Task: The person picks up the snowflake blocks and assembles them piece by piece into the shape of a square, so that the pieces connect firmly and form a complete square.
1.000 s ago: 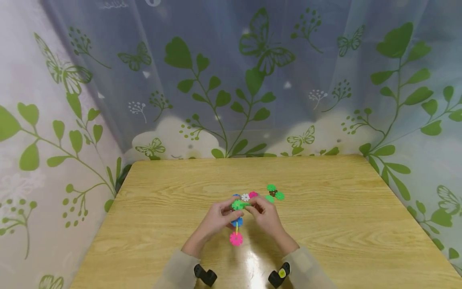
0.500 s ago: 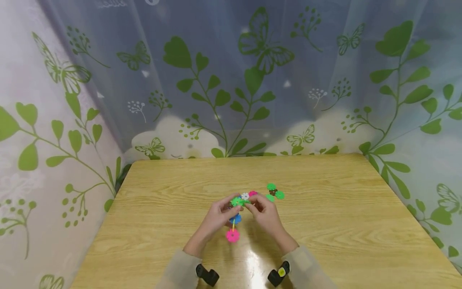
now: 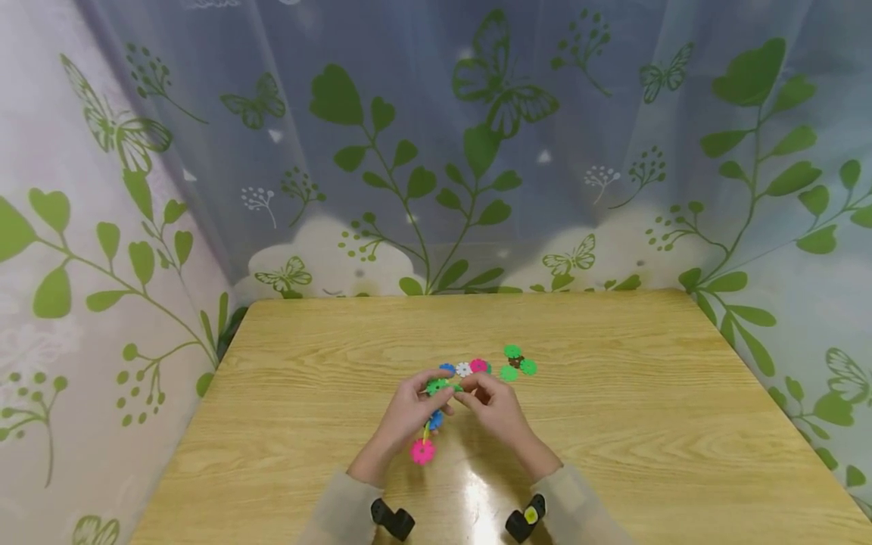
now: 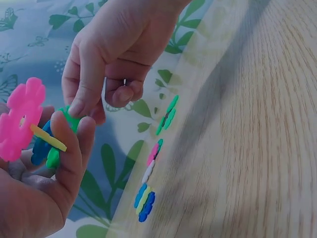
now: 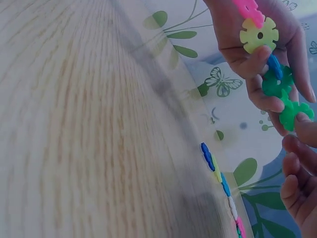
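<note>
A chain of slotted snowflake discs hangs from my left hand, which grips it between thumb and fingers. At its low end is a pink disc, then a yellow disc seen face-on in the right wrist view. A blue disc follows, with a green disc above it. My right hand pinches a second green disc between thumb and finger, right at the first green one's edge. In the left wrist view, fingers cover much of the green pair.
Beyond my hands, a row of joined discs lies on the wooden table, including a white disc and a pink one. To its right is a cluster of green discs around a brown disc. A patterned curtain stands behind the table.
The chain's pink end has swung to the left, and the green discs have shifted left too. The right fingertips have moved slightly left and down. Both hands keep their hold.
</note>
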